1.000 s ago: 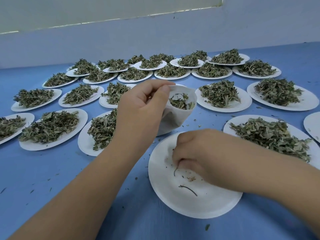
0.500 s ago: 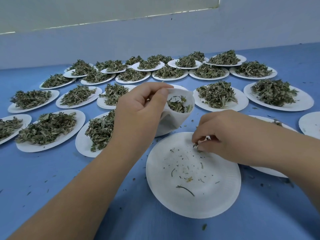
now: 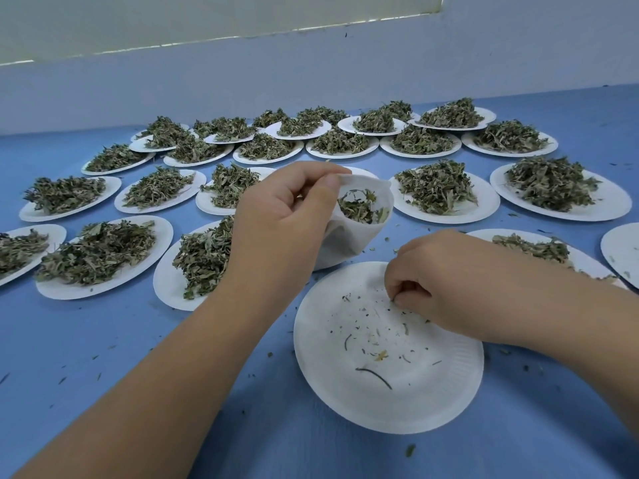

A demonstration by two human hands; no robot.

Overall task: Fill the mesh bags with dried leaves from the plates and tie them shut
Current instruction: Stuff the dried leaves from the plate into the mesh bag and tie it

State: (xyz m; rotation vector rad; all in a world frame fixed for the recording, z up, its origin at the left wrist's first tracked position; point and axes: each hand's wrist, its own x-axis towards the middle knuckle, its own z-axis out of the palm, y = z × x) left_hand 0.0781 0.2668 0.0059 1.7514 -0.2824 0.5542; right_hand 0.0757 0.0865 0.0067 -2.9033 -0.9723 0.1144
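White mesh bag, mouth open, part-filled with dried leaves, held above counter; left hand fingers pinch its rim. Right hand fingers curled, pinching leaf crumbs on near-empty plate just below bag.

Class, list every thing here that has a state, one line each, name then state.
Bag: untied, mouth open, partly filled with leaves.
Left hand: pinches bag's rim.
Right hand: curled, pinching crumbs.
Near plate: nearly bare, crumbs only.
Other plates: mostly heaped with leaves.
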